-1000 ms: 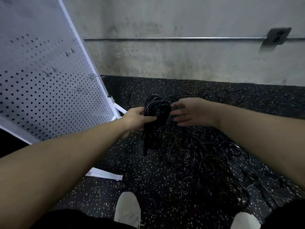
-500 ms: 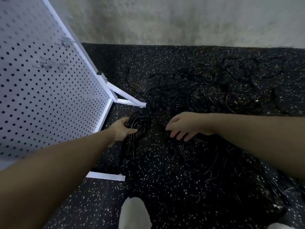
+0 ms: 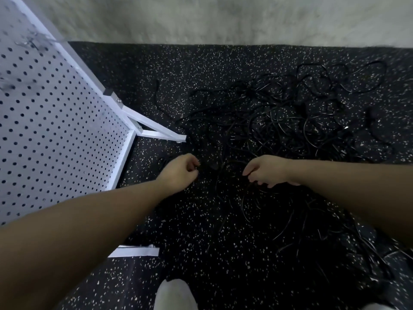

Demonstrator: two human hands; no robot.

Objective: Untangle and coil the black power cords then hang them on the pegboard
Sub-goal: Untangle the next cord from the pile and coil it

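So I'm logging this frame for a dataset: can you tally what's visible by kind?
Hands: 2, left, right
Pegboards: 1
Cord tangles: 1, cords too knotted to count singly
Shoes: 1 clear; a second is only a sliver at the bottom edge
Total: 5

Tangled cords cover the floor ahead and to the right. The pegboard and its white foot block the left. Bare floor lies near the shoe.
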